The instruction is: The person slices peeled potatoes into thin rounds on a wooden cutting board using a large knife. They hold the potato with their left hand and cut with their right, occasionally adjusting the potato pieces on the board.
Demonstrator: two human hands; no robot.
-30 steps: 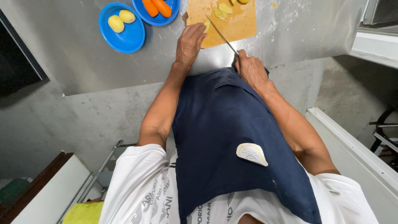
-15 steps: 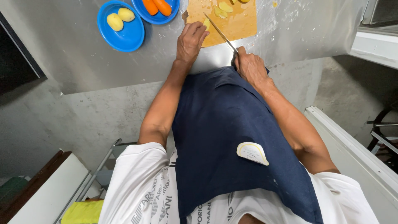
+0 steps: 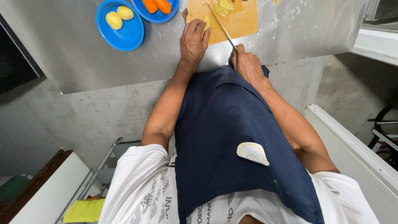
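On board, knife (image 3: 222, 28) now nearer potato (image 3: 205, 23)

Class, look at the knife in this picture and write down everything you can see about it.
The knife has a long, thin, pale blade that looks like metal. It lies at a slant across the orange-brown cutting board, tip toward the far side, handle toward the person. The right hand wraps the handle, hiding it almost wholly. The left hand holds a yellow potato piece just beside the blade; whether the blade touches that piece cannot be told.
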